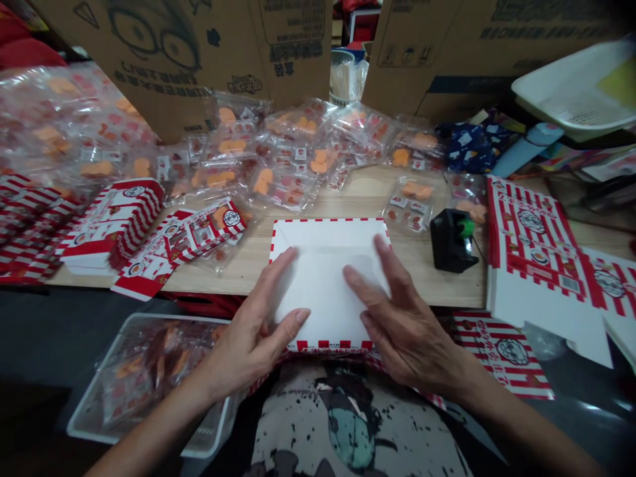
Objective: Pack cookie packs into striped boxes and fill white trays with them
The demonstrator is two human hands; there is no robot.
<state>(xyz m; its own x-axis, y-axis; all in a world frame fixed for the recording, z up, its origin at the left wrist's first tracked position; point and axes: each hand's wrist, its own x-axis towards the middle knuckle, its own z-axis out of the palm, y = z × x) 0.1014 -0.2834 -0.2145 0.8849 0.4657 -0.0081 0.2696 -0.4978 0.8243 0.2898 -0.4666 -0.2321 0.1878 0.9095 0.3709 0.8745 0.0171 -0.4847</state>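
Observation:
A white carton (322,291) with red-and-white striped edges lies in front of me, its near end at the table edge above my lap. My left hand (263,318) is at its left side, thumb over the white surface and fingers along the edge. Over the right part is my right hand (397,311), fingers spread and slightly blurred, with no object between them. Whether its fingertips press on the card I cannot tell. Printed red-and-white card shows beneath the carton's near edge.
Clear packets with orange pieces (293,172) line the back. Folded striped cartons (114,222) are stacked left, flat ones (531,245) right. A black tape dispenser (450,242) stands on the table (348,199). A white bin (124,324) of packets is low left. Cardboard boxes (298,66) stand behind.

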